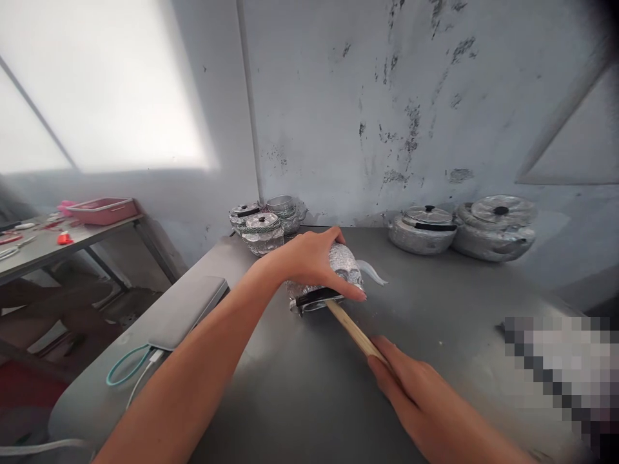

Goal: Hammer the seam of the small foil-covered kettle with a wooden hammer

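My left hand is closed over a small silvery kettle with a dented, textured surface, tipped on its side on the grey table. The kettle's curved spout points to the right, and its black handle faces me. My right hand is wrapped round a pale wooden stick. The stick's far end meets the kettle beside the black handle. Whether it goes inside the kettle, I cannot tell.
Several small metal pots stand at the back left. Two larger lidded kettles, one nearer and one at the far right, stand by the wall. A grey slab-like device with cables lies left. A pink basket sits on another table.
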A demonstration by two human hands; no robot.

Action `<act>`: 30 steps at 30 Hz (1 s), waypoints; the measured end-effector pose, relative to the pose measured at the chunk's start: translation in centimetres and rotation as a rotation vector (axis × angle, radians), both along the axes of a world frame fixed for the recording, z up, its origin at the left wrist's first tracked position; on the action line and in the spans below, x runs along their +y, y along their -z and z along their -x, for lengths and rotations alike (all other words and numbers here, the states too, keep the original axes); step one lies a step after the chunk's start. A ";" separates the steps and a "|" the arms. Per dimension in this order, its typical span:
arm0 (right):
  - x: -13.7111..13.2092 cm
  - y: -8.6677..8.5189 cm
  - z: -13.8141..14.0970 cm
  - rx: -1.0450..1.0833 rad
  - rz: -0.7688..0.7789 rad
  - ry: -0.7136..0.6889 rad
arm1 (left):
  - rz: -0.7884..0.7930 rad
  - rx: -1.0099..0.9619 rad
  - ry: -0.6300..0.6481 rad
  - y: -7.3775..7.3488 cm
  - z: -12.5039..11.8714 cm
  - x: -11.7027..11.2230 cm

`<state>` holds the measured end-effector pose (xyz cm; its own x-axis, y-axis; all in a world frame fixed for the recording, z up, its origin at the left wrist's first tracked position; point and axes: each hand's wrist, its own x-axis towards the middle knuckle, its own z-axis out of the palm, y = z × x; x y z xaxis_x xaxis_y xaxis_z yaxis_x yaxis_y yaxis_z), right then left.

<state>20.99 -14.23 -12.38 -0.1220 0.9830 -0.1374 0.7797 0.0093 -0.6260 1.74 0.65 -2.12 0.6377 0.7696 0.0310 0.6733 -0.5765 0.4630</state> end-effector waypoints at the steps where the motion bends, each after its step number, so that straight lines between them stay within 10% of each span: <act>1: 0.0 0.1 0.0 0.001 0.002 0.001 | 0.002 0.002 -0.001 0.0 0.0 0.0; 30: -0.1 0.0 0.2 -0.081 -0.028 0.019 | 0.020 0.018 -0.004 -0.3 0.0 -0.2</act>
<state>20.82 -14.36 -12.40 -0.0927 0.9886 -0.1188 0.8282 0.0104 -0.5603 1.74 0.42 -1.87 0.6346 0.7728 0.0043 0.6842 -0.5644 0.4619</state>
